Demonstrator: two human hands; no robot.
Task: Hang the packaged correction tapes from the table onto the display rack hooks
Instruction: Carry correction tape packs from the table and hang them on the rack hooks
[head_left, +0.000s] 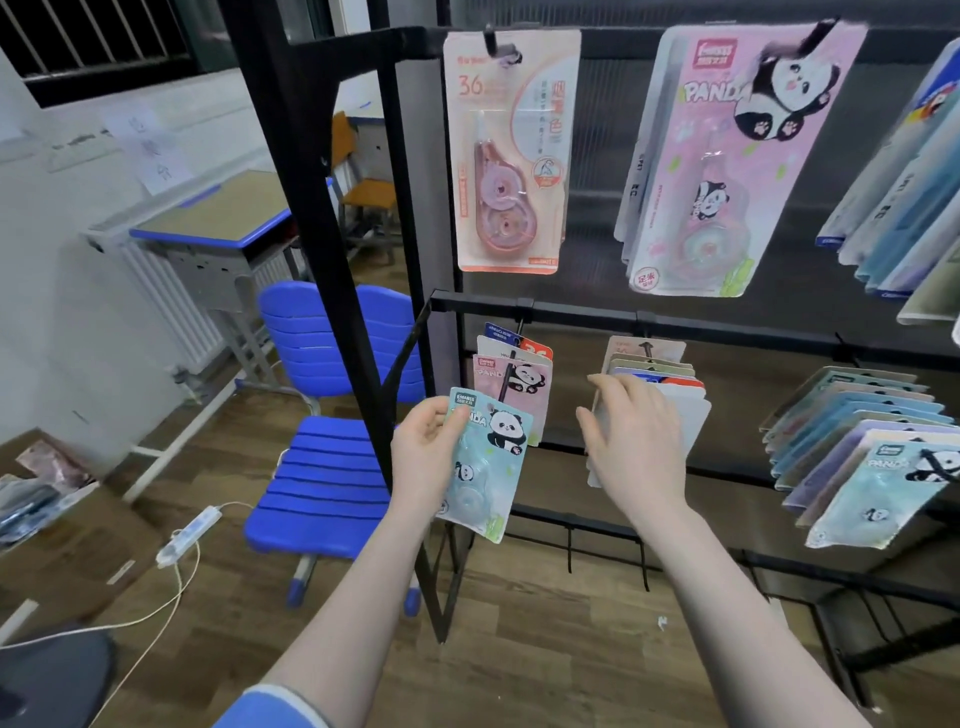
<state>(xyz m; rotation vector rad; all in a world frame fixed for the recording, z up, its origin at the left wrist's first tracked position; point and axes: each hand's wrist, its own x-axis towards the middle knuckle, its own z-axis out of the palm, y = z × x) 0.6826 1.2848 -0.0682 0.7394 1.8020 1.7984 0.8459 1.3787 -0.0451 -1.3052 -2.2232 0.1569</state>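
Observation:
My left hand (423, 457) grips a light blue panda correction tape pack (488, 467) by its left edge, just below and in front of the lower-left hook (506, 387). That hook carries a pink panda pack (527, 387) and others behind it. My right hand (631, 441), fingers spread and relaxed, rests against the front of a stack of packs (660, 384) hanging on the middle lower hook. On the upper rail hang a pink "36" pack (511, 150) and a pink panda pack (727, 166).
The black display rack (358, 291) stands in front of me with more packs at the right (862, 441). A blue chair (327, 415) and a school desk (218, 218) stand left. A power strip (189, 535) with cable lies on the wooden floor beside cardboard.

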